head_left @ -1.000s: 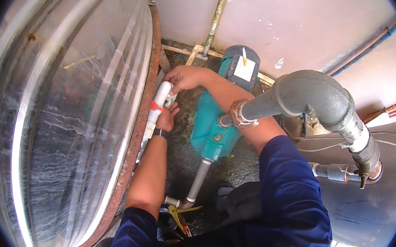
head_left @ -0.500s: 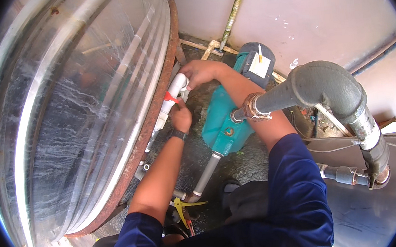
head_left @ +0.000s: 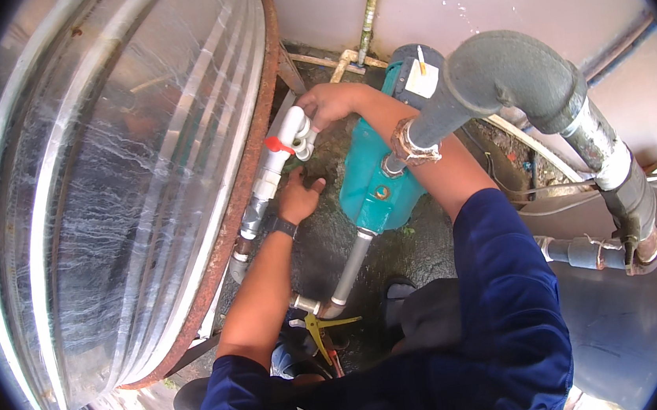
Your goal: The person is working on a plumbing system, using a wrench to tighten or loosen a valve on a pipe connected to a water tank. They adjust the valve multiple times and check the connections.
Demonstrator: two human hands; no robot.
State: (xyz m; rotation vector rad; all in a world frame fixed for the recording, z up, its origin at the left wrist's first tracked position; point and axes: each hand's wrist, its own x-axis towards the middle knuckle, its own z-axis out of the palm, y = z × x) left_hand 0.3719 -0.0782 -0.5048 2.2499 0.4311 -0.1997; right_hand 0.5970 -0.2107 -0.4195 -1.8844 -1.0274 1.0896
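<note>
A white plastic pipe with a valve (head_left: 274, 153) runs beside the rusty rim of the large steel tank. Its red handle (head_left: 278, 145) lies across the pipe. At the pipe's upper end is a white elbow fitting (head_left: 293, 121), where the fingers of my right hand (head_left: 328, 104) are closed on its right side; part of the grip is hidden. Just below the valve, my left hand (head_left: 300, 198) is apart from the red handle, thumb and index finger spread. A teal water pump (head_left: 377, 173) stands under my right forearm.
The corrugated steel tank (head_left: 137, 184) fills the left side. A thick grey elbow pipe (head_left: 517, 68) arches over my right arm. Low in the middle, a yellow-handled tool (head_left: 317, 336) lies near my feet, beside the pump's grey lower pipe (head_left: 353, 270).
My left hand has come off the red handle and dropped lower along the pipe, its fingers spreading. My right hand stays at the elbow fitting. The whole view has shifted slightly.
</note>
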